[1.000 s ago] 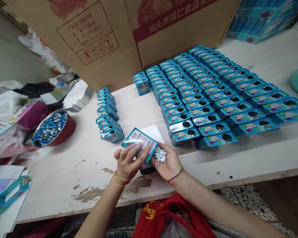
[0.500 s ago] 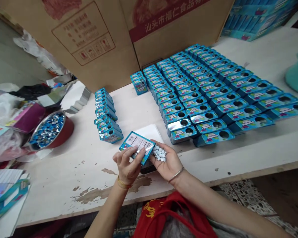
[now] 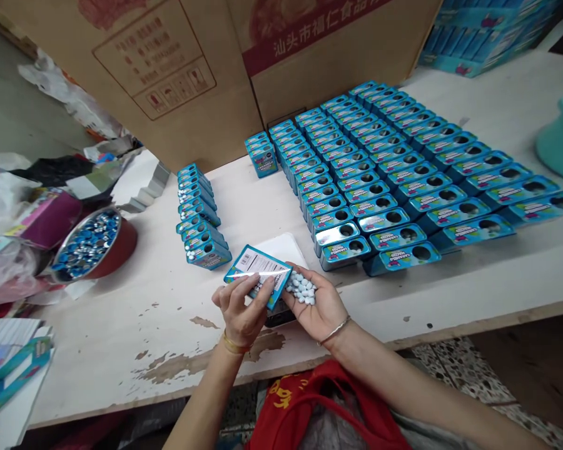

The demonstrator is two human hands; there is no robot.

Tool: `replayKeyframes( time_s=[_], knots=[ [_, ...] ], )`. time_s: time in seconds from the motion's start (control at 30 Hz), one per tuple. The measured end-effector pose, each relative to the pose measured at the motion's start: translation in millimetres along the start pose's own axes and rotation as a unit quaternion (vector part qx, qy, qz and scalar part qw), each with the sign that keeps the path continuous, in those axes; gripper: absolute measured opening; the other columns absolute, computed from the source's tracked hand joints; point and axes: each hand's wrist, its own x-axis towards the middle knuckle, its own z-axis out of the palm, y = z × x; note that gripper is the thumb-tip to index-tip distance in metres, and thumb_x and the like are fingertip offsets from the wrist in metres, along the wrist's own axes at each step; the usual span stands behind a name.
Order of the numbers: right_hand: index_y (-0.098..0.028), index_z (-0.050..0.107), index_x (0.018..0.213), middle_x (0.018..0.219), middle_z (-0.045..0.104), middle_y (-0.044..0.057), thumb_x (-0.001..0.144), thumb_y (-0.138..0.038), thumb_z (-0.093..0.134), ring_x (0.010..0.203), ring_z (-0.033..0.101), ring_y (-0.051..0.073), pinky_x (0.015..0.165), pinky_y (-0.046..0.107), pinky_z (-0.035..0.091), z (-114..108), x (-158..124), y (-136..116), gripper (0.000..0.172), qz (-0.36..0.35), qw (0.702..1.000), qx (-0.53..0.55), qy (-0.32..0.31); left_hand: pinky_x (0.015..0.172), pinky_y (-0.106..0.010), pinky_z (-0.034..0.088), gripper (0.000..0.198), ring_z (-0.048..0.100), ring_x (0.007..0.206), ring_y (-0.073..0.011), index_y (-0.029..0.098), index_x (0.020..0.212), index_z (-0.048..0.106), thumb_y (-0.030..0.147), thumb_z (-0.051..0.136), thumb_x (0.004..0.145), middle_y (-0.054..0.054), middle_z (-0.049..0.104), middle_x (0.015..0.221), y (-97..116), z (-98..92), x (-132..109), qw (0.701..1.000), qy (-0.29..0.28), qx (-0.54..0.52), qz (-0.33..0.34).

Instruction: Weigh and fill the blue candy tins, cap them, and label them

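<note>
Left hand [image 3: 237,312] has a firm grip on a flat blue rectangular metal tin with a white printed label [image 3: 260,264], fingers bent across its face, holding it tilted. The right hand [image 3: 323,307] is palm up, loosely cupped and pretty open, with a heap of pale blue pebble-shaped candies [image 3: 302,289] sitting right beside the tin's end. Can't tell if its hidden fingertips touch the tin. Just under the fingers there's a flat white slab with rounded corners [image 3: 291,245]. Beyond the right fingers: rows of upright blue tins with round top holes [image 3: 380,181].
</note>
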Motion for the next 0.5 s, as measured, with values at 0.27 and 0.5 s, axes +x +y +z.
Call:
replayKeyframes(
  time_s=[0.27,0.5],
  knots=[
    [-0.009,0.066,0.084,0.084,0.073,0.012,0.079,-0.010,0.050,0.084,0.069,0.019,0.076,0.032,0.058,-9.0,-4.7,-4.8,0.016,-0.027,0.999,-0.007,-0.016,0.085,-0.035,0.043,0.037,0.054,0.096,-0.0194,0.023,0.114,0.058,0.019,0.062,0.077,-0.006,0.057,0.103,-4.6,14.3,-0.4,0.957,-0.048,-0.184,-0.219],
    [-0.006,0.065,0.089,0.094,0.071,0.018,0.082,-0.011,0.048,0.102,0.064,0.026,0.084,0.036,0.055,-43.7,-23.6,-29.1,0.019,-0.036,0.998,-0.051,0.012,0.080,-0.029,0.046,0.038,0.058,0.088,-0.0163,0.018,0.106,0.057,0.030,0.070,0.072,-0.003,0.061,0.094,-24.8,44.7,-6.7,0.877,-0.065,-0.349,-0.323]
  ],
)
